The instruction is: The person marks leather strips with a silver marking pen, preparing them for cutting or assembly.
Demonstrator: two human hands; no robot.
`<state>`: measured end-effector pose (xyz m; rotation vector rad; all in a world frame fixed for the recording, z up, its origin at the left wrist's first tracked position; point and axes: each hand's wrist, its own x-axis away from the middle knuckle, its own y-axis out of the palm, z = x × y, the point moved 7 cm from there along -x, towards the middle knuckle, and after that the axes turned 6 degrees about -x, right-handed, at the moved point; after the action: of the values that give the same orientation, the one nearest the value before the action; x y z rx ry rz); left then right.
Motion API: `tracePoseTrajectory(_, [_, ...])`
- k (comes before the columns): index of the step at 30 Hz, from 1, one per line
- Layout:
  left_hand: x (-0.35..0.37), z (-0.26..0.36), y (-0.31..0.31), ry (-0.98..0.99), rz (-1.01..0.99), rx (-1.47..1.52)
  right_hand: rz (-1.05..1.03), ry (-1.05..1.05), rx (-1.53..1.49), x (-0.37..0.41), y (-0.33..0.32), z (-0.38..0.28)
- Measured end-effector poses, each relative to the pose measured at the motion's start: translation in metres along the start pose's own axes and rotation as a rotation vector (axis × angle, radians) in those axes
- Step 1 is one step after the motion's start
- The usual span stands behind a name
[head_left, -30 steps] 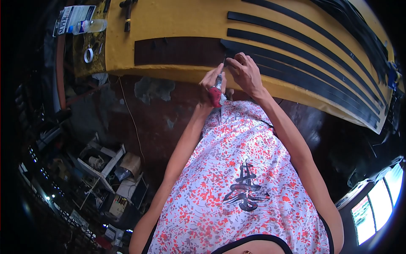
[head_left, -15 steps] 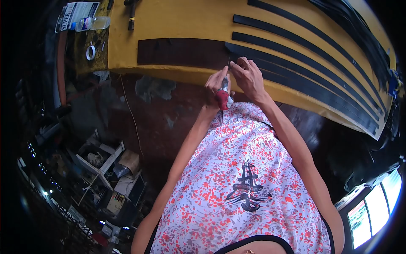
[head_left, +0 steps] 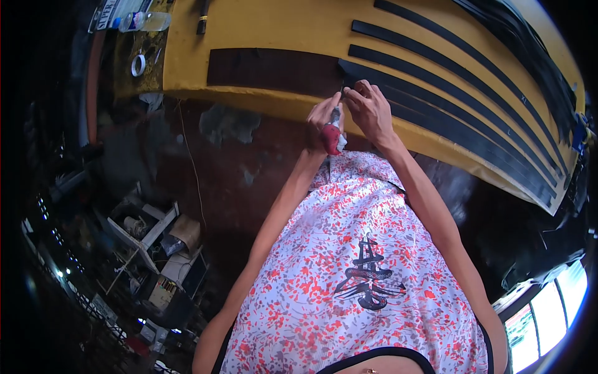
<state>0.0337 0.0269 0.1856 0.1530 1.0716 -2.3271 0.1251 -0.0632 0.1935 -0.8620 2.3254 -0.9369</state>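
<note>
My left hand is closed around a slim tool with a red-and-white wrapped handle; its working tip is too small to make out. Close beside it, my right hand has its thumb and fingers pinched together over the near edge of the dark material. Whatever lies between those fingertips is hidden. Both hands meet where a dark brown strip joins or overlaps a wide black strip on the yellow-topped table.
Several narrow black strips run to the right, some with light markings. A black bundle lies at the far right. On the left are a plastic bottle, a white tape roll and a dark-handled tool. A cluttered shelf stands lower left.
The whole view has shifted slightly, with the table's left items appearing higher and further right. Both hands stay at the strip's near edge, the right fingers a little more curled.
</note>
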Motion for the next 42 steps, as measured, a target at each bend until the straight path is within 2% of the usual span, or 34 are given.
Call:
tracePoseTrajectory(5, [0.004,0.001,0.0,-0.049,-0.019,0.008,-0.005,-0.012,0.014,0.0,0.0,0.0])
tracePoseTrajectory(11, [0.001,-0.001,-0.002,0.024,0.052,0.015,0.015,0.02,0.009,-0.002,0.002,0.001])
tracePoseTrajectory(17, [-0.004,-0.004,0.001,-0.006,0.009,0.012,0.009,0.012,-0.012,-0.007,-0.001,0.001])
tracePoseTrajectory(20, [-0.005,-0.005,-0.002,0.018,-0.024,0.008,-0.032,0.086,-0.03,-0.008,0.001,0.002])
tracePoseTrajectory(22, [-0.004,-0.009,-0.002,-0.068,-0.058,0.083,0.003,0.091,-0.056,-0.007,-0.002,0.003])
tracePoseTrajectory(26, [-0.001,-0.004,-0.001,-0.085,-0.082,0.071,0.03,0.064,-0.021,-0.004,-0.002,0.001])
tracePoseTrajectory(37, [-0.001,-0.004,0.003,0.003,0.047,0.027,-0.042,0.068,0.001,-0.006,0.007,0.002])
tracePoseTrajectory(42, [0.0,-0.003,0.002,-0.003,0.035,0.012,-0.022,0.031,-0.01,-0.008,0.002,0.001])
